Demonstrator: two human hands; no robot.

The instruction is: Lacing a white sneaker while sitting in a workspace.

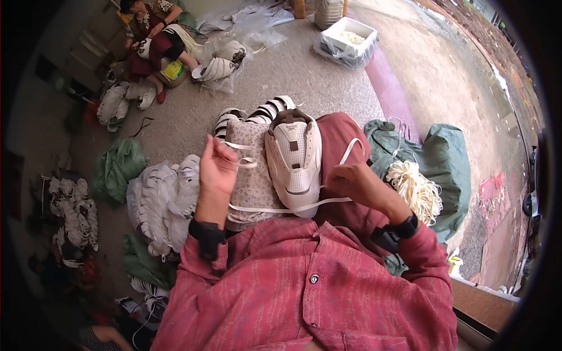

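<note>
A white and beige sneaker rests across my lap, its toe toward me, with bare eyelets showing along both sides of the tongue. One white shoelace runs in a slack curve over the toe, between my hands. To the left of the shoe, my left hand is raised with curled fingers, the lace pinched at the fingertips. My right hand is closed beside the shoe's right side, palm down. A lace end loops up above it, and its fingertips are partly hidden.
White shoes are heaped at my left, near a green bag. A bundle of cream laces lies on green cloth at my right. Farther off are a white foam box and a seated person handling shoes.
</note>
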